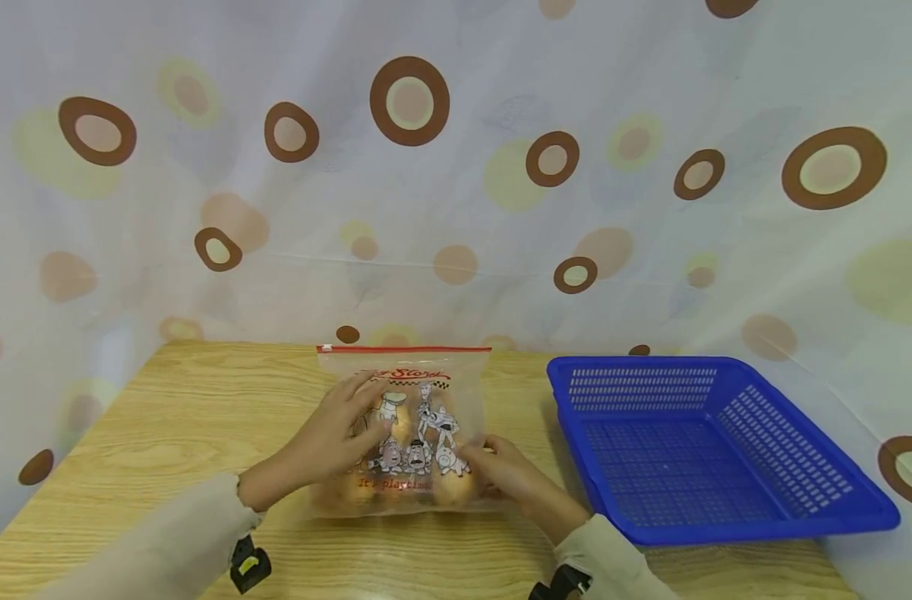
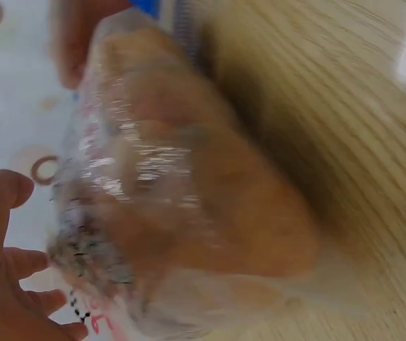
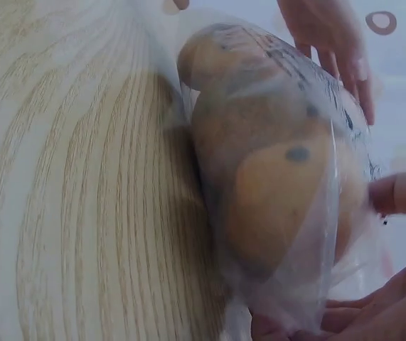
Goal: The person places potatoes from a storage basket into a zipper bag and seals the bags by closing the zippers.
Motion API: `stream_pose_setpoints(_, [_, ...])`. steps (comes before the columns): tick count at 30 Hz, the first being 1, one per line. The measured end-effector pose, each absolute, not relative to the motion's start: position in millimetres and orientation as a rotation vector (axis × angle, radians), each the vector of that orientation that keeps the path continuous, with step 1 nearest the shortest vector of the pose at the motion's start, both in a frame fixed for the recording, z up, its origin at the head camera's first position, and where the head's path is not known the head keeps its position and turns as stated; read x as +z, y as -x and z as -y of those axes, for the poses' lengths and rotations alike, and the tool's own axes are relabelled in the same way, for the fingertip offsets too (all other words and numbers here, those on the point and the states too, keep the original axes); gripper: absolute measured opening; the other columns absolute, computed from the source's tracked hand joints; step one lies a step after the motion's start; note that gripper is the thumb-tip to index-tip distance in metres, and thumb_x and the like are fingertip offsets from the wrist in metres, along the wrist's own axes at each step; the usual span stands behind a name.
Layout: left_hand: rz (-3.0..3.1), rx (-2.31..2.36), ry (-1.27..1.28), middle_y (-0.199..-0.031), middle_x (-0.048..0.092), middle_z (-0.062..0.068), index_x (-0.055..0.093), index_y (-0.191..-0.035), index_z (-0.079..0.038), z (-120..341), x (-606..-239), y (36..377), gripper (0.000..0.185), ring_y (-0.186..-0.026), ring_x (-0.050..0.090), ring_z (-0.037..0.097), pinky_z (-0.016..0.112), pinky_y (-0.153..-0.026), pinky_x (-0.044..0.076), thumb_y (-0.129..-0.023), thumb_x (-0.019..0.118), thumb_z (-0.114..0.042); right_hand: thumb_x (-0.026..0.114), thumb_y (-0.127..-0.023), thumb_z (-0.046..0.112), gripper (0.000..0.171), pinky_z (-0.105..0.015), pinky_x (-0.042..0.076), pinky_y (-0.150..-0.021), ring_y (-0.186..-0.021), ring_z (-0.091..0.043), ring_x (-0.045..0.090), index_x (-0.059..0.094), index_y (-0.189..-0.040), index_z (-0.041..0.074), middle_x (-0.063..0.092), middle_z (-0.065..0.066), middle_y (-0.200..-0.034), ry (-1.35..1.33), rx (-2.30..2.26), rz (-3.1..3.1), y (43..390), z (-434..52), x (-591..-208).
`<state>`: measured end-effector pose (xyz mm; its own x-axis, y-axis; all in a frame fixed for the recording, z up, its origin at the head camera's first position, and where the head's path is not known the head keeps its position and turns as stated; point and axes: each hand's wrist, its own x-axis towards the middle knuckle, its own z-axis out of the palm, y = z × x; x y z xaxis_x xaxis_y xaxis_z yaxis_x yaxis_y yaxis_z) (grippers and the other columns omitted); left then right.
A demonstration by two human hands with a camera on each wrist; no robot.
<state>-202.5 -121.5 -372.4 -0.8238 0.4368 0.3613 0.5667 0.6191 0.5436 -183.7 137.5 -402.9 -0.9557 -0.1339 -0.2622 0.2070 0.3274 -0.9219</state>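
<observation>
A clear slider bag [image 1: 467, 375] with a red zip along its far edge lies on the table, printed with cartoon figures and red lettering. Inside are several tan, rounded lumps that look like potatoes [image 3: 281, 199], one with a dark spot. My left hand [image 1: 348, 429] rests over the bag's left part, fingers spread and pointing toward the zip. At the near right side, my right hand [image 1: 504, 475] holds the bag's edge, thumb on top and fingers lower down. In the left wrist view the bag bulges, blurred, beside the left fingers [image 2: 28, 263].
A blue plastic basket [image 1: 602, 492] with slotted walls stands right of the bag, close to my right forearm. The wooden table [image 1: 223, 400] ends at a patterned curtain [image 1: 456, 208] behind. Dark bands circle both wrists at the sleeves.
</observation>
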Motion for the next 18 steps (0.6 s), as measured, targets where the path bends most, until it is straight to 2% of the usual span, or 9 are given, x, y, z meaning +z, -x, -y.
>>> stream_pose_setpoints(3, [2.655,-0.750,0.903,-0.155,0.024,0.021,0.038,-0.146,-0.004,115.9,-382.6,199.8,0.062,-0.141,0.018,0.046,0.070,-0.110,0.022,-0.095,0.058,-0.033,0.059,-0.093,0.030,0.070,-0.050,0.053,-0.089,-0.108,-0.040,0.054,0.028,-0.142,-0.010,0.047,-0.031,-0.128,-0.040,-1.654,-2.409,180.8,-135.4,-400.4])
stream_pose_setpoints(5, [2.675,-0.672,0.917,-0.157,0.019,0.018,0.035,-0.148,-0.007,113.8,-387.2,198.9,0.064,-0.144,0.013,0.043,0.071,-0.111,0.018,-0.096,0.056,-0.038,0.059,-0.094,0.026,0.077,-0.061,0.040,-0.103,-0.129,-0.048,0.037,0.017,-0.149,-0.006,0.030,-0.033,-0.145,0.031,-1.665,-2.478,178.7,-133.9,-398.5])
stream_pose_setpoints(7, [2.701,-0.631,0.922,-0.159,0.014,0.014,0.030,-0.151,-0.010,112.2,-390.4,198.6,0.066,-0.145,0.009,0.039,0.072,-0.110,0.016,-0.098,0.052,-0.042,0.060,-0.094,0.024,0.075,-0.066,0.025,-0.111,-0.137,-0.050,0.022,0.017,-0.151,-0.002,0.021,-0.031,-0.151,0.147,-1.651,-2.554,177.5,-131.8,-396.6])
stream_pose_setpoints(11, [2.724,-0.591,0.926,-0.160,0.009,0.012,0.024,-0.153,-0.015,108.3,-394.3,200.6,0.068,-0.146,0.005,0.037,0.073,-0.110,0.015,-0.099,0.048,-0.047,0.056,-0.097,0.026,0.068,-0.071,0.014,-0.112,-0.142,-0.047,0.009,0.023,-0.151,0.003,0.016,-0.027,-0.155,0.449,-1.433,-2.706,178.2,-127.0,-393.4])
stream_pose_setpoints(15, [2.717,-0.548,0.929,-0.160,0.006,0.013,0.022,-0.154,-0.013,104.9,-398.3,202.1,0.069,-0.146,0.006,0.039,0.073,-0.110,0.018,-0.099,0.048,-0.046,0.049,-0.100,0.040,0.070,-0.073,0.016,-0.109,-0.142,-0.049,0.002,0.019,-0.153,0.004,0.009,-0.027,-0.156,0.693,-0.974,-2.859,181.3,-122.8,-394.9])
stream_pose_setpoints(18, [2.712,-0.541,0.940,-0.161,0.004,0.013,0.020,-0.154,-0.013,103.1,-400.6,202.0,0.070,-0.146,0.006,0.039,0.073,-0.109,0.019,-0.099,0.047,-0.046,0.045,-0.101,0.042,0.070,-0.072,0.021,-0.109,-0.141,-0.051,0.005,0.019,-0.152,0.003,0.010,-0.027,-0.156,0.767,-0.767,-2.911,182.2,-121.4,-397.4])
